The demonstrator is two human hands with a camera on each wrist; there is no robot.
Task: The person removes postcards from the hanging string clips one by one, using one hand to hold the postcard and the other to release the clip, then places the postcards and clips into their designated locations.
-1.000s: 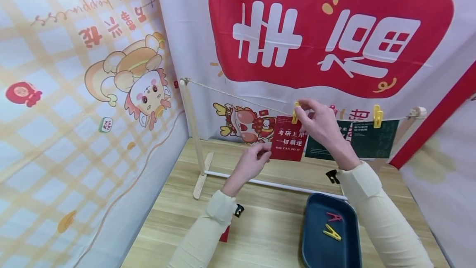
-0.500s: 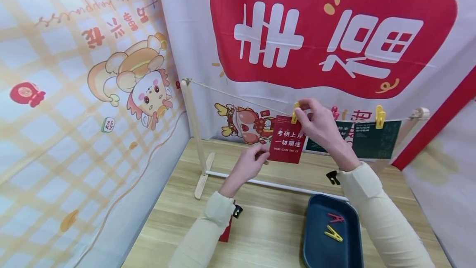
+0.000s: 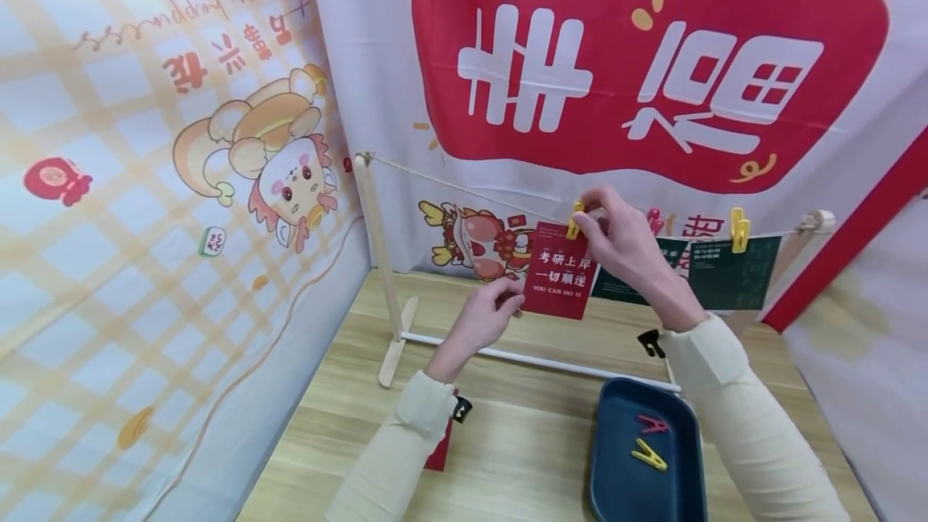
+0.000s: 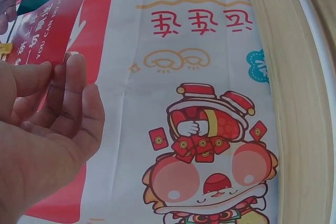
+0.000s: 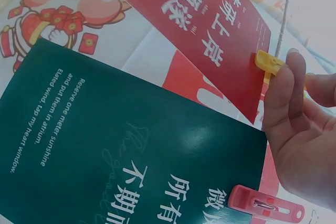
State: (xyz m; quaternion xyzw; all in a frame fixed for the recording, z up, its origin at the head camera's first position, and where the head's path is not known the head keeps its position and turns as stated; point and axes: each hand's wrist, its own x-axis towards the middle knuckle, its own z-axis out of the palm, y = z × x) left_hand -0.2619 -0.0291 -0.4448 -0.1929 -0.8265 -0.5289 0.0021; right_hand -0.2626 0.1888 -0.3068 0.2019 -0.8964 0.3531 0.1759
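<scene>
So this red card [image 3: 557, 282] is hanging just below the string [image 3: 449, 183], tilting a bit and showing white Chinese lettering with "YOU CAN DO IT" running underneath. A little yellow plastic clip [image 3: 575, 224] is biting its top edge and sitting right at the string, standing pretty much upright.

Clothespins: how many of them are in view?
5: a yellow clothespin in the right hand, a pink clothespin and another yellow clothespin on green cards, a pink one and a yellow one in the blue tray. Others may be hidden.
</scene>
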